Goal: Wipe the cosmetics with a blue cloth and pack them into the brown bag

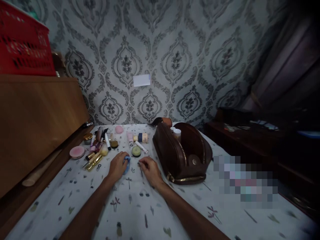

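My left hand rests low over the patterned cloth, its fingers curled round a small blue object whose kind I cannot make out. Just to the right, my right hand has thumb and forefinger pinched together at the cloth; whatever they grip is too small to name. A round green-topped jar and a white tube lie just beyond the hands. Behind these are a pink tube and a bottle with a dark blue band. An open brown toiletry bag stands right of my right hand, with white-capped containers inside.
Several cosmetics, including gold tubes, lie at the left beside a pink compact. A pink sponge sits farther back. A wooden cabinet bearing a red basket borders the left; dark furniture borders the right.
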{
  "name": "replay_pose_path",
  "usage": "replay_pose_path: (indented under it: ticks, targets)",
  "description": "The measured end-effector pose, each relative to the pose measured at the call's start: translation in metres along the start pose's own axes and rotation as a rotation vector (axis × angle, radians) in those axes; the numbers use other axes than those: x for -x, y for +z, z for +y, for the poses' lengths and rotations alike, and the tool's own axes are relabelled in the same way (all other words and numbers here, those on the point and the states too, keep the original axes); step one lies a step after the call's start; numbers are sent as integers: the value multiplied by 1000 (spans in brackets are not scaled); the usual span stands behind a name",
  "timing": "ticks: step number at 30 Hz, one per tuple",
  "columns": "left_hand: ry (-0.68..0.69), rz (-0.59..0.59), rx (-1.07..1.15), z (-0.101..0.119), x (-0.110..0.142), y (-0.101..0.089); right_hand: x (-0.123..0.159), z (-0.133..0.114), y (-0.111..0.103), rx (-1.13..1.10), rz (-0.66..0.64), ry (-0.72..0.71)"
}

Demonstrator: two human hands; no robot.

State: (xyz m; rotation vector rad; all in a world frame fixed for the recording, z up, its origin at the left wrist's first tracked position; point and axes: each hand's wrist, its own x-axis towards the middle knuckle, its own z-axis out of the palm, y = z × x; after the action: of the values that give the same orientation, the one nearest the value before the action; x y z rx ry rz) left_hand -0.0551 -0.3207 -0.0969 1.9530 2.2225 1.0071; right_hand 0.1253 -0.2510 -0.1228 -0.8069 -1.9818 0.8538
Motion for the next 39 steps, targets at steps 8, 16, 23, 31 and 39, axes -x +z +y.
replay_pose_path:
  ticks: [8,16,23,31,39]
  targets:
    - [-128,68,-52,0,-44,2,-2,2,2,-10,25,20]
    - [-319,2,-194,15,-99,22,-4,5,1,-41,-2,7]
    - [-337,-93,-249,12,-97,15,-5,3,-2,-37,-18,3]
    - [-285,-163,-312,13,-51,-22,-6,-1,-3,-41,-39,13]
    - [-81,-281,-154,52,14,-35,-5,-1,-4,-58,-39,-6]
